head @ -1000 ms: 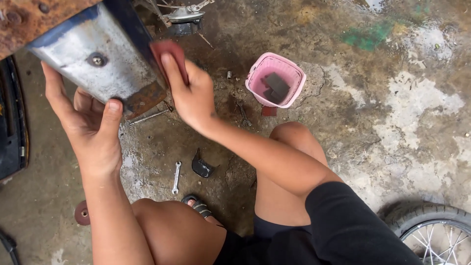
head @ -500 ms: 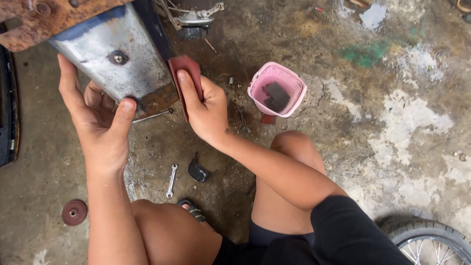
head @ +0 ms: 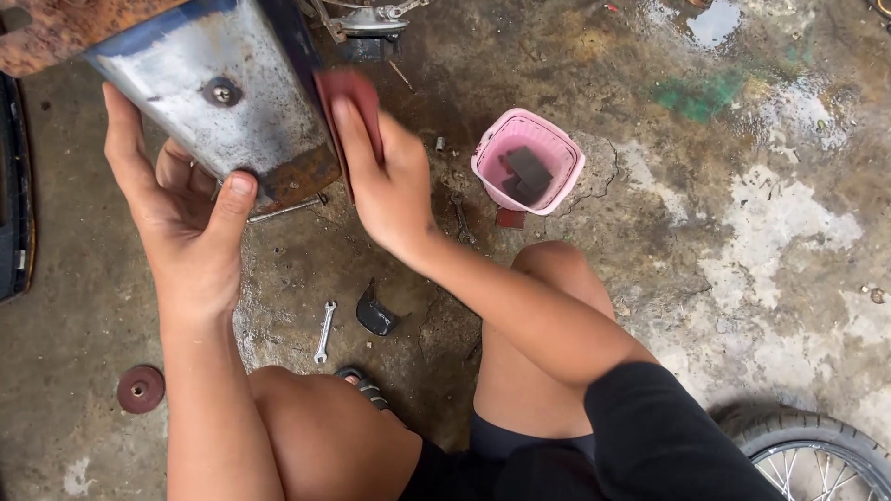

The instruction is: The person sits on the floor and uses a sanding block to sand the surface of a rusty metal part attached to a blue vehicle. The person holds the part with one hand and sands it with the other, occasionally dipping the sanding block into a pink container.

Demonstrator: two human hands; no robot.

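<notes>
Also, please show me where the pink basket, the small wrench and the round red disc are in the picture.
pink basket point(head: 561, 148): head view, on its right rim.
small wrench point(head: 324, 330): head view, on the middle of its shaft, on the floor.
round red disc point(head: 140, 389): head view, on its flat face near the centre hole.

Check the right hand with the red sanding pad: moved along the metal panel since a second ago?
Yes. The right hand with the red sanding pad has slid up the metal panel edge, away from its rusty lower corner, relative to the panel's bolt.

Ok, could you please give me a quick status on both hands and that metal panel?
Left hand steadies metal panel by lower edge. Right hand presses reddish sanding pad against its side. Nothing in the way.
</notes>
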